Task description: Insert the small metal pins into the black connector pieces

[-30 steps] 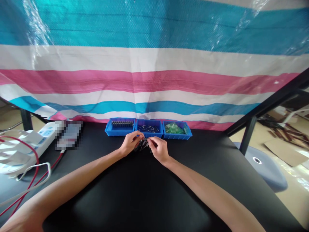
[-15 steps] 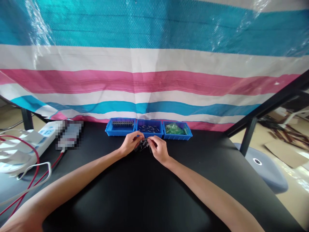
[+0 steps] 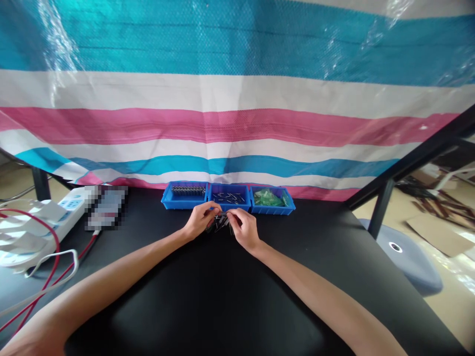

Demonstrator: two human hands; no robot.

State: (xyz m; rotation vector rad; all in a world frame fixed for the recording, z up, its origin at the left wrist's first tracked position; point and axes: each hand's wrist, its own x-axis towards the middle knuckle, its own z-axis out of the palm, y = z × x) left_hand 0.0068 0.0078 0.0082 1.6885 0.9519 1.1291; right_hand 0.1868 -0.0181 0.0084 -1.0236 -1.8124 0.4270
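My left hand [image 3: 200, 221] and my right hand [image 3: 244, 228] meet on the black table [image 3: 222, 296], just in front of the middle blue bin [image 3: 230, 197]. Both pinch a small dark part with thin metal pins [image 3: 221, 221] between their fingertips; its exact shape is too small to tell. The left blue bin [image 3: 184, 194] holds a row of dark parts. Loose thin pins lie in the middle bin. Green pieces fill the right blue bin [image 3: 272, 200].
A white power strip [image 3: 70, 207] with red and white cables [image 3: 52, 267] lies at the table's left. A striped tarp [image 3: 237, 99] hangs behind the bins. A black frame post [image 3: 382, 207] and a grey round stool [image 3: 408, 257] stand to the right.
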